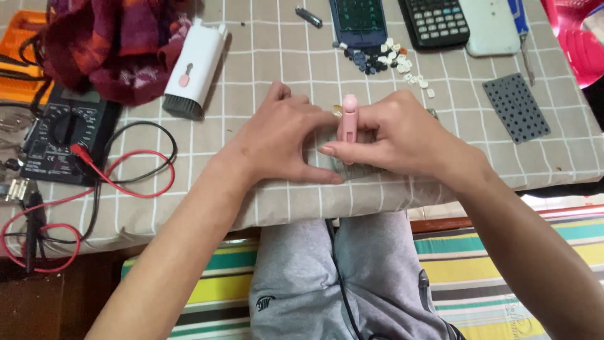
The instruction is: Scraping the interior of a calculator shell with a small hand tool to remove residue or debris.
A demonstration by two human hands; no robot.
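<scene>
We are working the pink tool (348, 124), pinched upright in our right hand (402, 135), against a flat part under our left hand (283, 141), which is pressing it onto the checked tablecloth (251, 69). Judging so, cleaning is underway; next calls for steady pressure.

Flat grey piece (352, 169) under both hands, mostly hidden, kind not clear | calculator (436, 22) at 1 o'clock cut by top edge | orange case (17, 60) at 10 o'clock cut by left edge | small loose keys (384, 58) at 12 o'clock, too small to tell apart
</scene>
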